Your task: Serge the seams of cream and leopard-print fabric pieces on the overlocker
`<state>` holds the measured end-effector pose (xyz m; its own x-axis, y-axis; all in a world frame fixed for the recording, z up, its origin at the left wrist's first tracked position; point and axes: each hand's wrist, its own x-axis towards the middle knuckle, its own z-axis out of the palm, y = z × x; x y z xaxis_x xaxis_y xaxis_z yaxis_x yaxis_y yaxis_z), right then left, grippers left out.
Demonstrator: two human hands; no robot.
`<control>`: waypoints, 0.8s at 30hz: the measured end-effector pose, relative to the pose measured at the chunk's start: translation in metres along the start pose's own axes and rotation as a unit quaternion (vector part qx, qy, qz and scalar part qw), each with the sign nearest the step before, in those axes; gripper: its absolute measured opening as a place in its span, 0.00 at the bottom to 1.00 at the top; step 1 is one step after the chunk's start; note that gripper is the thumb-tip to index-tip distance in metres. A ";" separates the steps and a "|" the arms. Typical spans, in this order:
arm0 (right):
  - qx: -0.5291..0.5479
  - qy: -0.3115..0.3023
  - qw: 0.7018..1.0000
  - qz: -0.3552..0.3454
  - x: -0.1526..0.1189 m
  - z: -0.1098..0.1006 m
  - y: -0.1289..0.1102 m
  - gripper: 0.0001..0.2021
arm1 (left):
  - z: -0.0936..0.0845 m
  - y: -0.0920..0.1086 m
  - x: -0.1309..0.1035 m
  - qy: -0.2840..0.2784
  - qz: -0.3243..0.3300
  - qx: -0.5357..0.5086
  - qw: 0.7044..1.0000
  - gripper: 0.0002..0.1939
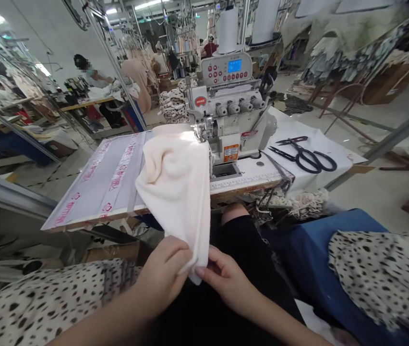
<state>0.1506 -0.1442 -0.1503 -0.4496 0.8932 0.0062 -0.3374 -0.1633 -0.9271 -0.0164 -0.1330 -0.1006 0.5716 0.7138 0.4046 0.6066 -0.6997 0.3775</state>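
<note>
A cream fabric piece (pixel 179 192) lies over the front of the sewing table, its far edge under the lit needle area of an overlock sewing machine (pixel 233 115). Its near end hangs off the table toward my lap. My left hand (pixel 166 269) is closed round that hanging end from the left, the fingers partly hidden by cloth. From the right, my right hand (pixel 226 276) pinches the same end at its edge, thumb in front. Both hands are close together, below the table's front edge.
Black scissors (pixel 307 158) and thread snips (pixel 291 141) lie right of the machine. Spotted fabric (pixel 384 274) rests on a blue surface (pixel 337 250) at right; more spotted fabric (pixel 46 298) is at lower left. A person (pixel 92 74) sits at another table in the background.
</note>
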 end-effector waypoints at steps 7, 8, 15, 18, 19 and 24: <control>0.052 0.016 0.996 0.067 -0.009 0.007 0.005 0.17 | 0.006 -0.003 -0.011 0.005 0.140 0.081 0.987 0.13; 0.039 0.017 0.996 0.072 -0.011 0.007 0.004 0.17 | 0.006 -0.002 -0.012 0.000 0.137 0.086 0.987 0.13; -0.036 0.030 0.993 0.105 -0.026 0.010 -0.015 0.19 | 0.000 0.004 -0.011 0.034 0.150 0.001 0.988 0.16; -0.050 0.019 0.995 0.084 -0.027 0.012 -0.021 0.18 | -0.004 0.007 -0.010 0.039 0.149 -0.029 0.988 0.18; -0.055 0.015 0.995 0.077 -0.027 0.012 -0.022 0.18 | -0.005 0.007 -0.010 0.039 0.148 -0.034 0.988 0.18; -0.055 0.010 0.996 0.066 -0.026 0.011 -0.021 0.17 | -0.006 0.007 -0.014 0.026 0.157 -0.040 0.986 0.19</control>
<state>0.1598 -0.1685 -0.1269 -0.4677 0.8750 -0.1248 -0.1832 -0.2341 -0.9548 -0.0233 -0.1481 -0.0981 0.6938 0.4608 0.5534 0.3579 -0.8875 0.2903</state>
